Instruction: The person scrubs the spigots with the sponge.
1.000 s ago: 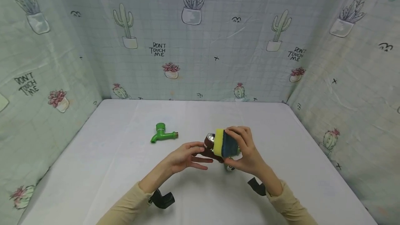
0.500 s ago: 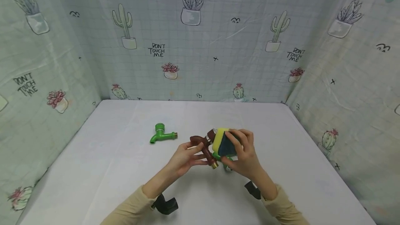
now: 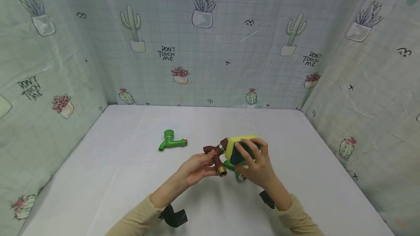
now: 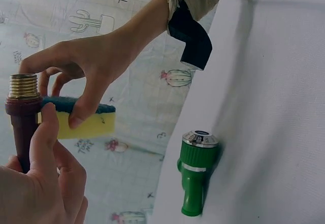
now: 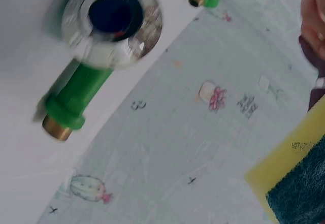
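My left hand (image 3: 197, 170) grips a brown water tap (image 3: 218, 161) above the table, thumb and fingers around its body. The tap's brass threaded end (image 3: 222, 171) points down toward me. In my right hand (image 3: 260, 165) is a yellow sponge (image 4: 96, 126) with a dark green scouring side, pinched between thumb and fingers. Its yellow face is up against the tap's knob end, which it partly hides in the head view. Below the hands, a green tap (image 4: 195, 178) with a chrome-ringed knob lies on the table, partly covered by the sponge in the head view.
A second green tap (image 3: 170, 142) lies farther back on the left of the white table (image 3: 131, 177). Patterned cloth walls (image 3: 210, 46) close off the back and both sides. A black wrist mount (image 3: 174, 217) hangs under the left forearm, another (image 3: 267, 199) under the right.
The brown tap has turned in my left hand, its brass end swinging into view toward me. My left fingers have closed around it. The sponge has tilted while staying at the knob end.
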`<state>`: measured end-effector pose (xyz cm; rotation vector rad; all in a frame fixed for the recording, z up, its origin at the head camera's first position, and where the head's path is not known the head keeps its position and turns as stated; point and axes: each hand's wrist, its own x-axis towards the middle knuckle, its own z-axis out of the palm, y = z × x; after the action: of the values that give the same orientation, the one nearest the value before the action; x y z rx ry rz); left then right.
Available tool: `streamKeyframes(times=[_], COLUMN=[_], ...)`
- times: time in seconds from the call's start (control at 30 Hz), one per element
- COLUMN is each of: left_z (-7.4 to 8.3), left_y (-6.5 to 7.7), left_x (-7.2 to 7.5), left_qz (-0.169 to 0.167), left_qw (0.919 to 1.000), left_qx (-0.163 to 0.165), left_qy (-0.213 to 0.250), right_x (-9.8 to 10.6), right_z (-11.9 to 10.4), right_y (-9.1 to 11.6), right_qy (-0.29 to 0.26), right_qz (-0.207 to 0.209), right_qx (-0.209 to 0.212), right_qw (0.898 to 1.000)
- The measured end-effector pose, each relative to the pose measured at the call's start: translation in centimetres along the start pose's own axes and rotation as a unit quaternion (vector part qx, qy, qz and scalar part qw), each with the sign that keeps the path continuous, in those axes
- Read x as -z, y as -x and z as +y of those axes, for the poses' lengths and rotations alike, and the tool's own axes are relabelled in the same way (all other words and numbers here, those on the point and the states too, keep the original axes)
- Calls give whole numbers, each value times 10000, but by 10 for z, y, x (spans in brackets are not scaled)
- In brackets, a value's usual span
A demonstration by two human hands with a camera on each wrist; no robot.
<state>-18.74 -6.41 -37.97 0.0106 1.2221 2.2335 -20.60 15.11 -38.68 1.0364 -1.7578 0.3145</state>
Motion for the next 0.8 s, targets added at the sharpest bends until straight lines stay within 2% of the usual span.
streamKeyframes(times=[0.3,0.47,0.63,0.7,0.8], left_z=[-1,1,0,-2,-3], left_y=[1,3,3,1,-2], left_x=[6,3,3,4,6], left_qz=[-332,-586,-594,-591,-613], left_qw=[9990,9974,9945,9957,9967], left_qx=[129,396,701,650,306], left_qy=[-257,122,494,280,-445], right_x=[6,2,-5,-5,-2], right_z=[11,7,1,0,1], right_y=[1,4,7,7,6], right_qy=[-436,-567,-542,-573,-821], right_qz=[197,452,804,844,733], right_qx=[-126,-6,175,156,-89], right_qw=[9988,9974,9951,9947,9939])
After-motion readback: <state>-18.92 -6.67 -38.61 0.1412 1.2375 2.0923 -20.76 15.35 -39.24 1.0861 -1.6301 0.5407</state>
